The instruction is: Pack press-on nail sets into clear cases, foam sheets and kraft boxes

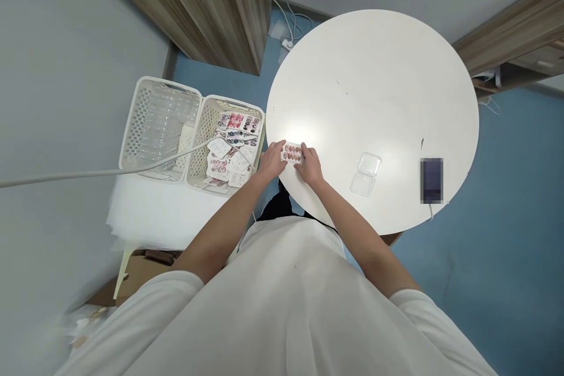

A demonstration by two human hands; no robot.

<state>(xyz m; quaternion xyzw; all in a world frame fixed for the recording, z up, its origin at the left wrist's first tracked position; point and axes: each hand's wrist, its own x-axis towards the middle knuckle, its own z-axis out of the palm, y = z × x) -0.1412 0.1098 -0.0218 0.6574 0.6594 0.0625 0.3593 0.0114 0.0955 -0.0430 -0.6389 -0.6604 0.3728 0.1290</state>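
Between my two hands, at the near left edge of the round table, is a small white card of press-on nails [291, 153] in reddish tones, set in two rows. My left hand [272, 161] grips its left end. On the opposite end, the fingers of my right hand [311, 165] are closed on the card. To the right on the table lies a clear plastic case [366, 174], hinged open with both halves flat; neither hand touches it.
Left of the round white table [374, 70] stand a basket of nail cards [224, 147] and a basket of clear plastic cases [161, 123]. A white cable [110, 172] crosses above them. A blurred dark device [432, 180] with a cord lies near the table's right edge.
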